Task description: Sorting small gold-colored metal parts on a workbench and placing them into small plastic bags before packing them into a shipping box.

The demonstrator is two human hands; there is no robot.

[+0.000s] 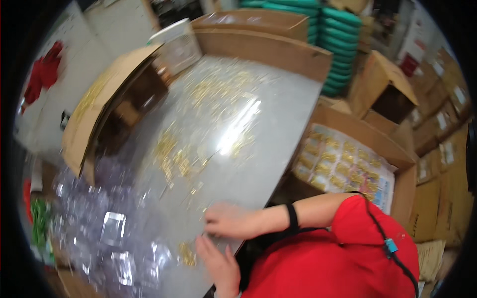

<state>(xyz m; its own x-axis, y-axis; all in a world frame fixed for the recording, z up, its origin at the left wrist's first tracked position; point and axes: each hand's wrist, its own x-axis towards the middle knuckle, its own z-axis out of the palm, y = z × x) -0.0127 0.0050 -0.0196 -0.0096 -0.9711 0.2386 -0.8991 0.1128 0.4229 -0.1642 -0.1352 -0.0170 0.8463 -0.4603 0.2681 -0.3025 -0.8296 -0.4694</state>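
Cluster of small gold-coloured pieces [187, 254] lies on the desk [280, 126] at nine o'clock from the left hand [218, 263], the nearer one, its long axis running eleven to five. From the right hand [231, 221] it sits at eight. The left hand's thumb stands apart from its fingers; the right is blurred, its grip impossible to tell. Clear plastic packaging [114, 226] heaps beyond, toward nine.

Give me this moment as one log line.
Left hand: beside gold-coloured pieces | Right hand: blurred, over grey table | Left side: clear plastic packaging
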